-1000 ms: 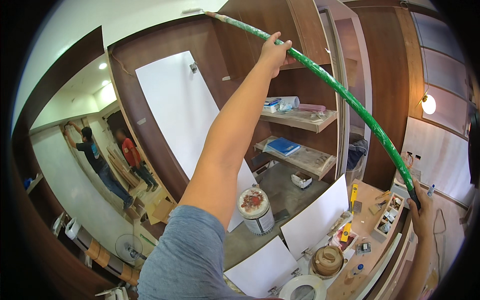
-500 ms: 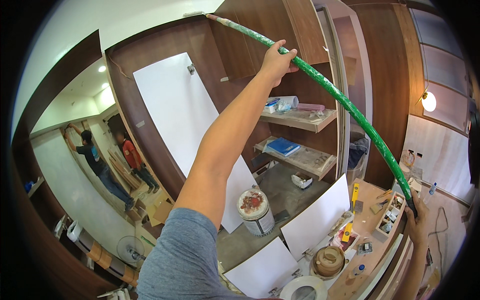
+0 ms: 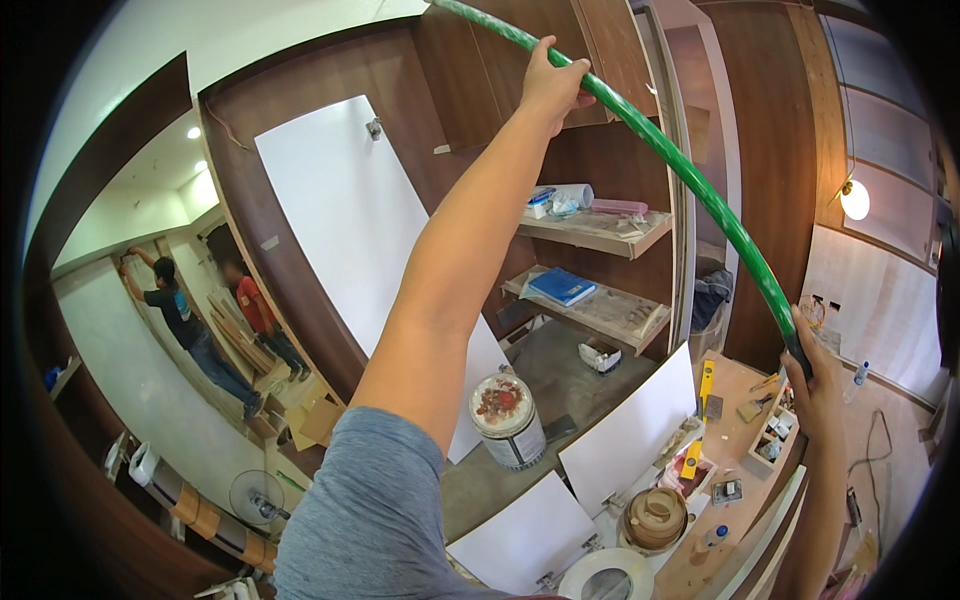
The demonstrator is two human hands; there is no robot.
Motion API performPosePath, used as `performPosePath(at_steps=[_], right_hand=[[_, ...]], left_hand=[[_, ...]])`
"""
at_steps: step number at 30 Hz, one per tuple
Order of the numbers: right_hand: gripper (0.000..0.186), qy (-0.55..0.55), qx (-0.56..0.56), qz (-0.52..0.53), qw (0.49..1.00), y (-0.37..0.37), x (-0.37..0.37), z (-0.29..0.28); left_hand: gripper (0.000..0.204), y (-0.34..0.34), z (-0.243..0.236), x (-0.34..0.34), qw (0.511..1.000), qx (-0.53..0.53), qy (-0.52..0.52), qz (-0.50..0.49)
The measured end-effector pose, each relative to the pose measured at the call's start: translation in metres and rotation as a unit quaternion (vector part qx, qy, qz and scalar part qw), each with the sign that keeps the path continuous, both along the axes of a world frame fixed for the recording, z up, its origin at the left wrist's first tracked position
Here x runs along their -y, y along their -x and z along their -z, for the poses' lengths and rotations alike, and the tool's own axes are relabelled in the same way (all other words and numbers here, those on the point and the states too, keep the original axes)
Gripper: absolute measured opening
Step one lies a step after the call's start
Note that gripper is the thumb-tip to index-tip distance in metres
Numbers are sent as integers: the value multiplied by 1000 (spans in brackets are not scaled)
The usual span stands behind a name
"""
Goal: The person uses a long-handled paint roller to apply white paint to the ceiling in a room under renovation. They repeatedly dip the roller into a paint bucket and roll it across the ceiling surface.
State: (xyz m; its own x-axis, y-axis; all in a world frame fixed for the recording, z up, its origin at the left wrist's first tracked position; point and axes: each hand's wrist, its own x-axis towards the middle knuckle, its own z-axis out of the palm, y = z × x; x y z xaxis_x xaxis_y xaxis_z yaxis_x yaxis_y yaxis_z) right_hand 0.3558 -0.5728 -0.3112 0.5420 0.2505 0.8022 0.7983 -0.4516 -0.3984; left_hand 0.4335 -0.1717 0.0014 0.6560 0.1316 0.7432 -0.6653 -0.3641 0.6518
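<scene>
A long green pole, splotched with white, runs from the top edge down to the right and looks bowed in this view. My left hand is closed round its upper part, with that arm stretched up and forward. Lower down, at the dark grip end, my right hand is wrapped round the pole. The pole's far end passes out of the top edge beside the white upper wall, so the paint roller seen on it earlier is mostly cut off.
A paint-smeared bucket stands on the grey counter below, near white panels. Shelves hold a blue book. A workbench carries a yellow level, tape rolls and a tool box. Two people stand at left.
Both hands have moved up with the pole, the right also somewhat to the left. The pole's tip and roller have risen toward and past the top edge.
</scene>
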Motion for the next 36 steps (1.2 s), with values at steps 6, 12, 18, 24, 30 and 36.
performPosePath(at_steps=[6,12,18,24,30,36], right_hand=[[63,-30,-26,-29,999,4,-50,-78],[66,-20,-33,-8,999,-5,-49,-90],[67,15,-57,1,998,-5,-1,-26],[64,30,-89,13,995,17,23,30],[64,47,-150,19,987,33,52,61],[64,50,-119,36,991,38,69,85]], left_hand=[[101,10,-24,23,999,40,8,2],[94,7,-34,24,999,36,13,6],[87,-5,-21,10,999,-4,46,-11],[71,-20,10,-10,996,-18,67,-52],[62,-8,31,-21,995,-62,69,-30],[64,4,41,-3,996,-85,39,-5]])
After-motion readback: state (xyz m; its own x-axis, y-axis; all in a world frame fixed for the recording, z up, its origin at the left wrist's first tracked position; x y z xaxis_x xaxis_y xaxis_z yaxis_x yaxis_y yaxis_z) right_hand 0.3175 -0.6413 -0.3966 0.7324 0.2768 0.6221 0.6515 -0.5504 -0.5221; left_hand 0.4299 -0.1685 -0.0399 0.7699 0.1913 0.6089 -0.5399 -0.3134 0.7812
